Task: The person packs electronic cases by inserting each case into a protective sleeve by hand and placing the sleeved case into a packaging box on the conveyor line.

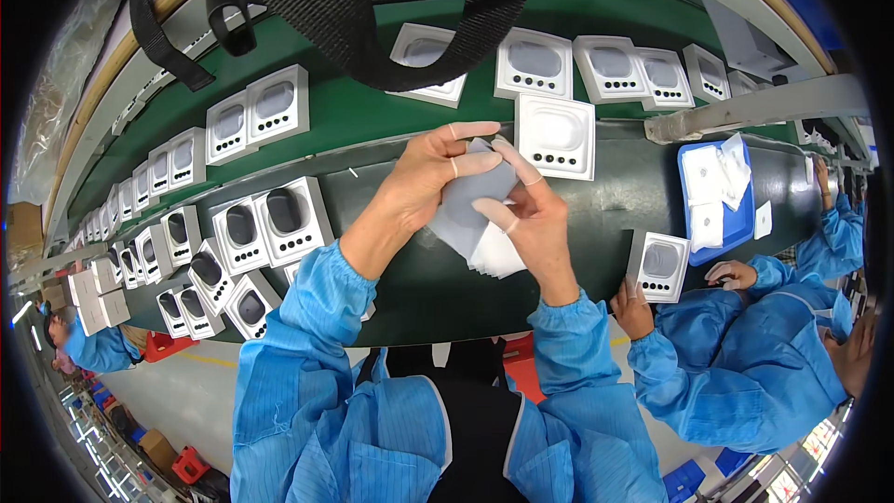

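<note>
Above the bench, my left hand (416, 177) pinches the upper edge of a soft grey translucent sheet (463, 208), perhaps a thin pouch. My right hand (538, 224) grips the same sheet from the right, its thumb near the sheet's middle. Pale finger cots cover several of my fingertips. White sheets (498, 253) show fanned out just below the grey one; whether they are held or lie on the bench I cannot tell. Just beyond my right hand sits an open white box (555, 137) with a shallow rounded recess and a row of small black round parts.
Similar boxes (534, 61) line the green conveyor (363, 116); others with black devices (284, 214) stand left on the dark bench (396, 303). A blue tray (696, 236) holds white packets. At right a co-worker's hand (633, 309) touches a box (660, 263). A black strap (326, 14) hangs overhead.
</note>
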A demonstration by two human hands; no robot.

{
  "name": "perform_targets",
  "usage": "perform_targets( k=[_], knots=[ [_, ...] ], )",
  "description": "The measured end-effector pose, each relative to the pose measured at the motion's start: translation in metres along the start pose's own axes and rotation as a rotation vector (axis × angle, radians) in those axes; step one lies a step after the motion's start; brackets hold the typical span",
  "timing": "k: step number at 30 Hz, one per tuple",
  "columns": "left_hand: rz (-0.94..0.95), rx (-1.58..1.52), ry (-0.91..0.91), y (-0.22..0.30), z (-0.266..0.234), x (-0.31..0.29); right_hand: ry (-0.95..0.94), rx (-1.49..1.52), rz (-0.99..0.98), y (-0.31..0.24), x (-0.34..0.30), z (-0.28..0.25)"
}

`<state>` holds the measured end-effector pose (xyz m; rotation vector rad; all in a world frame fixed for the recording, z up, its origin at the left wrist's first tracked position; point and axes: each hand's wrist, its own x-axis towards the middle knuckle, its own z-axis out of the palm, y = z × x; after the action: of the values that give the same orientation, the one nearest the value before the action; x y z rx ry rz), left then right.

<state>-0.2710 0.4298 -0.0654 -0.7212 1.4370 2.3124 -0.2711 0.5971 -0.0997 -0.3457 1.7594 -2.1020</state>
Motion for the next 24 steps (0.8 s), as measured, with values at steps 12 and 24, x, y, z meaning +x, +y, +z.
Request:
perform_targets(
  k=[12,24],
  knots=[
    [-0.035,0.403,-0.133,-0.021,0.023,0.048,0.427,0.517,0.346,0.026,-0.004,-0.006],
    [-0.009,-0.389,0.169,-0.092,0.035,0.016,0.573,1.117,0.287,0.051,0.01,-0.042]
  ],
)
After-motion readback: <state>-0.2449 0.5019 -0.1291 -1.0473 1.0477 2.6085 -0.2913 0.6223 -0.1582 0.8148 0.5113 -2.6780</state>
